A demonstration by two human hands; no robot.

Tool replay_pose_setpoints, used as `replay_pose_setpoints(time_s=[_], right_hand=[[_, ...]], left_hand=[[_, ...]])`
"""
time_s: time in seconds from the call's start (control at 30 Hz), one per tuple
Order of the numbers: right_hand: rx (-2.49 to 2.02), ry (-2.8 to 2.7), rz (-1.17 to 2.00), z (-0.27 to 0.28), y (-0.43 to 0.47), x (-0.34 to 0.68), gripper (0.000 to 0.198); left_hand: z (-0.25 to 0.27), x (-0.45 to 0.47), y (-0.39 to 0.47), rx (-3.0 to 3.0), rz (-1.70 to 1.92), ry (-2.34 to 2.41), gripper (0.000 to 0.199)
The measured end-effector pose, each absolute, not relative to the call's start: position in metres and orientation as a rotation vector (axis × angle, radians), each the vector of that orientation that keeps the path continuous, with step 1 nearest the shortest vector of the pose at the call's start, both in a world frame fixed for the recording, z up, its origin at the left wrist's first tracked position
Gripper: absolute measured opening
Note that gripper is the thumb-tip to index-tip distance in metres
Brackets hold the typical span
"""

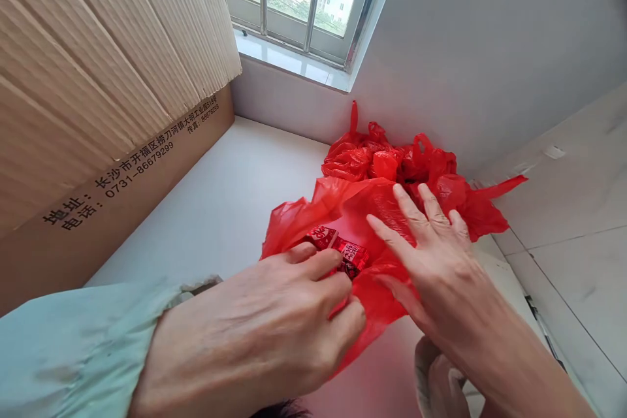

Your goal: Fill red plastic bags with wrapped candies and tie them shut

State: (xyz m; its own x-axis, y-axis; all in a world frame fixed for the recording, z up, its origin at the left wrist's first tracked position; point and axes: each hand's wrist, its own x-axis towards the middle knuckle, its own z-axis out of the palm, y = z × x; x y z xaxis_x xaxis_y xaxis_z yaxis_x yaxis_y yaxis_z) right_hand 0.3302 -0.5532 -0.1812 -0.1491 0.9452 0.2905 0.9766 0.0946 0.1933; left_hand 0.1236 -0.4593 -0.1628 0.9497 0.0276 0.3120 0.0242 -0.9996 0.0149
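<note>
A red plastic bag [377, 294] lies spread open on the white tabletop. Small shiny red packets with pale printing [350, 253] show inside it, partly covered by my fingers. My left hand [298, 307] is curled at the near left of the bag's mouth, with red plastic showing between its bent fingers; its thumb is out of sight. My right hand [435, 255] has its fingers spread over the bag's right side, the fingertips against the thin plastic. Nothing is gripped in that hand.
Behind the bag, a heap of knotted red plastic bags [392, 160] sits against the wall. A large cardboard box [122, 150] with printed Chinese text stands at the left. A barred window [294, 0] is at the back. White surface [235, 189] runs between box and bags.
</note>
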Motion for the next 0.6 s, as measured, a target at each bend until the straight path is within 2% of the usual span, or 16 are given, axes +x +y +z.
replay_pose_setpoints(time_s=[0.07,0.13,0.3,0.33,0.4,0.43,0.5,0.57,0.6], right_hand=[[-1.773,-2.353,-0.546,-0.178,-0.557,0.316,0.047],[-1.671,-2.385,-0.479,-0.181,-0.560,0.303,0.042],[-1.925,-2.350,-0.041,-0.193,-0.562,0.295,0.039],[-1.975,-2.363,0.088,-0.193,-0.560,0.296,0.030],[-2.075,-2.379,0.331,-0.188,-0.556,0.299,0.005],[-2.153,-2.365,0.444,-0.186,-0.553,0.300,0.016],[-2.358,-2.259,0.555,-0.181,-0.549,0.303,0.034],[-2.534,-2.089,0.494,-0.178,-0.549,0.306,0.034],[-2.581,-2.016,0.427,-0.177,-0.550,0.307,0.031]], left_hand=[[-0.161,0.127,-0.454,3.119,0.505,0.022,0.012],[-0.162,0.130,-0.448,3.140,0.490,0.060,0.013],[-0.172,0.131,-0.439,3.077,0.053,0.220,0.008],[-0.178,0.128,-0.438,3.074,-0.027,0.341,0.004],[-0.190,0.117,-0.437,3.038,-0.144,0.644,0.021],[-0.196,0.110,-0.437,2.993,-0.188,0.763,0.026],[-0.204,0.098,-0.437,2.894,-0.220,0.896,0.021],[-0.204,0.092,-0.438,2.820,-0.235,0.949,0.005],[-0.201,0.093,-0.438,2.794,-0.249,0.974,0.009]])
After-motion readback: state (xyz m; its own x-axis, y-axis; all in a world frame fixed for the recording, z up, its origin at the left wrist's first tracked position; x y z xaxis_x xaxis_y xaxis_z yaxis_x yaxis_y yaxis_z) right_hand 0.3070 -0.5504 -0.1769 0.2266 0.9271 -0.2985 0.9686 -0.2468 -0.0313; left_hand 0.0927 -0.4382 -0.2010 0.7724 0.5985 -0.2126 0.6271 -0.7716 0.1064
